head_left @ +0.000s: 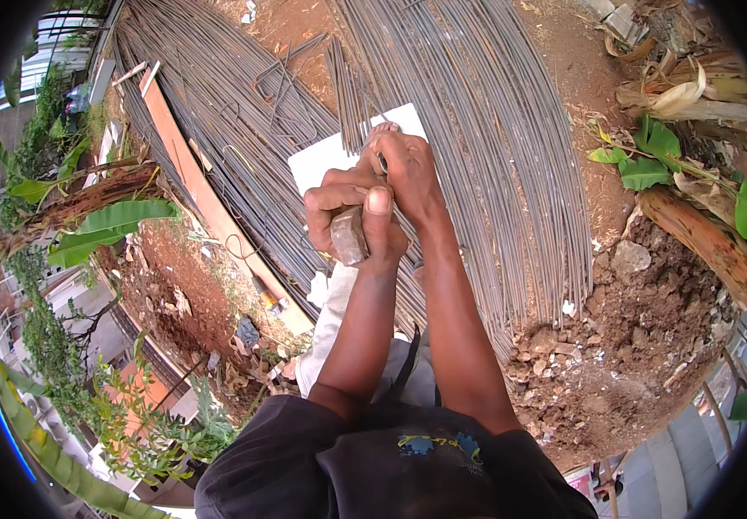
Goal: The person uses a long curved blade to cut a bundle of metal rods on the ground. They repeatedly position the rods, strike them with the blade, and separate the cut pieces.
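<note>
My left hand [343,208] is closed round a blunt grey-brown block [350,239], whose end sticks out below the fingers. Its thumb lies along the block's upper side. Just beyond it, touching or nearly so, my right hand [410,169] is closed too. A small dark bit of something [382,162] shows at its fingers, but I cannot make out what it is. Under both hands is a white flat board or sheet [309,169]. A bundle of short steel bars [349,99] reaches onto its far edge. What lies between the hands is hidden.
Long steel reinforcing bars [494,156] cover the ground ahead and around. At left lies a long wooden plank [188,164], with a yellow-and-black tool [265,297] near its close end. A heap of broken soil [624,346] rises at right. Banana leaves [114,229] hang on the left.
</note>
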Motion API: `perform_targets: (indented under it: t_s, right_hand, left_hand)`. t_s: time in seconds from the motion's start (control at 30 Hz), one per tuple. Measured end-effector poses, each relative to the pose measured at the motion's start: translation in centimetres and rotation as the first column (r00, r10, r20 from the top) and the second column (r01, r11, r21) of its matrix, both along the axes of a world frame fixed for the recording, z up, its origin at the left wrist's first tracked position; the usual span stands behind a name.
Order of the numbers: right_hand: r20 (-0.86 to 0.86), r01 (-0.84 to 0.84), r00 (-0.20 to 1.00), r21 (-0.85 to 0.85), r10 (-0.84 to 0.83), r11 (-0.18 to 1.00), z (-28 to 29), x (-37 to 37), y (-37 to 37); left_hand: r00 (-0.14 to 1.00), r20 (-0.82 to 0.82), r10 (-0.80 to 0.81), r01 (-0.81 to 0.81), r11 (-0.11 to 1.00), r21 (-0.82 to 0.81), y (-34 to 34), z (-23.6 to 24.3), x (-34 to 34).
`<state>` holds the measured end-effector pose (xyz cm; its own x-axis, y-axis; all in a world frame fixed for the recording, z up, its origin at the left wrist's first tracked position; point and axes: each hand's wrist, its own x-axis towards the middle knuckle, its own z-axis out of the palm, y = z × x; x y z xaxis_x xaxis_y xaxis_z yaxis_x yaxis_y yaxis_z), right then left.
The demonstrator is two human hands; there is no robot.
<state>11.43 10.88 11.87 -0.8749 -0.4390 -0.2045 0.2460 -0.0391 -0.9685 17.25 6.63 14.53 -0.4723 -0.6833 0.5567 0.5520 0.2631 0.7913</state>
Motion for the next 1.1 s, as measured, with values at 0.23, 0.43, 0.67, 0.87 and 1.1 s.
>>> perform_targets:
  t_s: [0.23, 0.43, 0.67, 0.87, 1.1]
  right_hand:
    - [0.231, 0.027, 0.973, 0.000, -0.026, 1.000, 2.1, -2.2, -4.0]
    - [0.218, 0.037, 0.976, -0.096, -0.015, 0.995, 0.1, -4.0, -1.8]
    - [0.161, 0.047, 0.987, -0.146, -0.023, 0.988, -1.8, 0.3, 3.8]
    - [0.083, 0.060, 0.996, -0.175, -0.046, 0.983, -4.2, 3.2, 5.0]
    - [0.195, 0.383, 0.919, -0.221, -0.344, 0.897, -5.2, -0.1, 9.2]
  left_hand:
    - [1.000, -0.001, 0.030, -0.030, 0.980, 0.195, -8.1, 2.1, -5.8]
    - [0.998, 0.063, -0.010, -0.008, 0.958, 0.286, -14.8, 0.2, -15.3]
    - [0.990, 0.143, -0.006, -0.057, 0.899, 0.434, -26.2, -5.3, -24.9]
    - [0.929, 0.364, 0.064, -0.169, 0.950, 0.262, -35.1, -12.4, -24.9]
    - [0.732, 0.448, -0.513, 0.464, 0.857, 0.224, -10.0, -1.1, -1.8]
